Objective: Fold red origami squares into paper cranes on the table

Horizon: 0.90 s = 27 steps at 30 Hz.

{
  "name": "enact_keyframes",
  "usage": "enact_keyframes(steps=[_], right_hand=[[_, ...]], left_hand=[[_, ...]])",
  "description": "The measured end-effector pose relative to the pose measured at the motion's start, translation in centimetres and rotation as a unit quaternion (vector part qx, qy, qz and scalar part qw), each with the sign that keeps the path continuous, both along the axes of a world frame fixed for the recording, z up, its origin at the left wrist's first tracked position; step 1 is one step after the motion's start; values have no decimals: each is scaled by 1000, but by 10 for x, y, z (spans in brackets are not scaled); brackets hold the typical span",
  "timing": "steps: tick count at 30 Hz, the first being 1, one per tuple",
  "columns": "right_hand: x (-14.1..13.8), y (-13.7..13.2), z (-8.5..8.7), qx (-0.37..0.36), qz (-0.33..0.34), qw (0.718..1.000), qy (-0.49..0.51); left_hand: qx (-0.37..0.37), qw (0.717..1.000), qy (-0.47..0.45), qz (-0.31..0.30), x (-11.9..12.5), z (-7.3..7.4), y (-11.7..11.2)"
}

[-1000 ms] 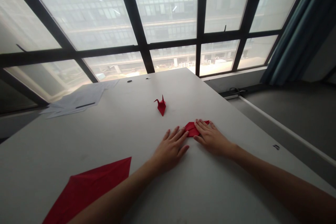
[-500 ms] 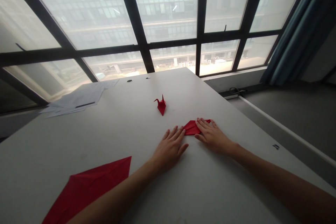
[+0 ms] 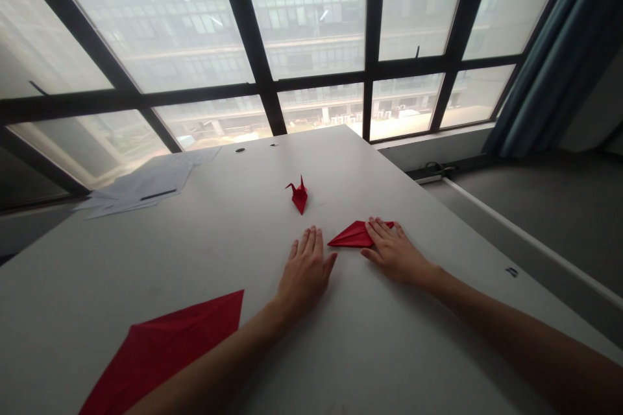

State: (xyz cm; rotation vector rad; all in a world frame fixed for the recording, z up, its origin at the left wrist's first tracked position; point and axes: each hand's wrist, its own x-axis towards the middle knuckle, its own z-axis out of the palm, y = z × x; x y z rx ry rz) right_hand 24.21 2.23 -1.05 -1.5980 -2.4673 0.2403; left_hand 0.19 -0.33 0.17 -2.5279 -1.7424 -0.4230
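Observation:
A small folded red paper triangle (image 3: 351, 236) lies flat on the white table (image 3: 233, 233). My right hand (image 3: 392, 251) rests on its right end, fingers stretched flat and pressing it down. My left hand (image 3: 304, 269) lies flat on the table just left of the triangle, fingers together and extended, not touching the paper. A finished red paper crane (image 3: 298, 195) stands a little beyond both hands.
A large red paper sheet (image 3: 165, 347) lies at the near left of the table. White papers with a dark pen (image 3: 146, 185) sit at the far left corner. Windows stand behind the table; a dark curtain (image 3: 559, 58) hangs right.
My left hand has slid left off the red triangle, uncovering its pointed left tip. My right hand has stayed on the paper's right end.

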Motion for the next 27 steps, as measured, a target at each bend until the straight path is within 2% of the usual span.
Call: enact_keyframes(steps=[5, 7, 11, 14, 21, 27], right_hand=[[-1, -3, 6, -10, 62, 998, 9], [-4, -7, 11, -10, 97, 995, 20], [-10, -15, 16, 3, 144, 989, 37], [-13, -17, 15, 7, 153, 988, 36], [-7, -10, 14, 3, 131, 991, 38], [-7, -9, 18, 33, 106, 992, 65]], left_hand=[[-27, 989, 1, -149, 0, 2, 0], [-49, 983, 8, -175, -1, 0, -1], [-68, 982, 7, -178, -1, -3, 0], [-69, 983, -19, -169, -1, -3, 2], [-47, 974, -197, -99, -7, -4, 14], [-31, 959, -257, -117, -8, -2, 15]])
